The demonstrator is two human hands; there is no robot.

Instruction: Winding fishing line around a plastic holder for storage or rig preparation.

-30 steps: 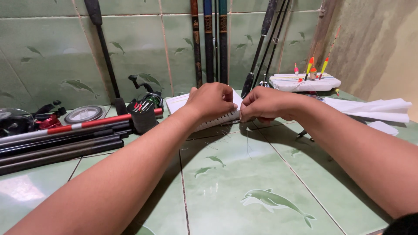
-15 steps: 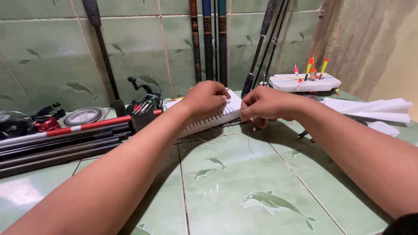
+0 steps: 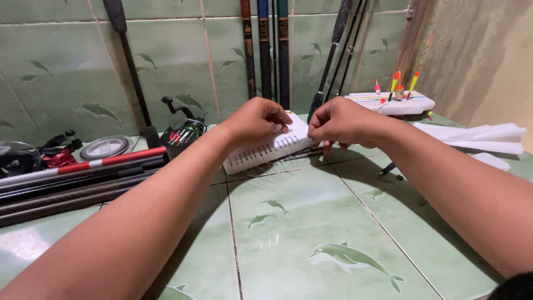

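White foam block (image 3: 266, 149) with slits along its edge lies on the green tiled floor (image 3: 311, 222), tilted up at the far side. Left hand (image 3: 256, 119) rests curled on top of it, fingers pressing down. Right hand (image 3: 340, 123) pinches closed at the block's right end; what it grips is too small to tell. Rod sections (image 3: 78, 178) lie left, a reel (image 3: 186, 130) behind, floats (image 3: 395, 83) far right.

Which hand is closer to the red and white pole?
Left. The left hand rests on the white foam block, just right of the red and white pole. The right hand is farther right, past the block.
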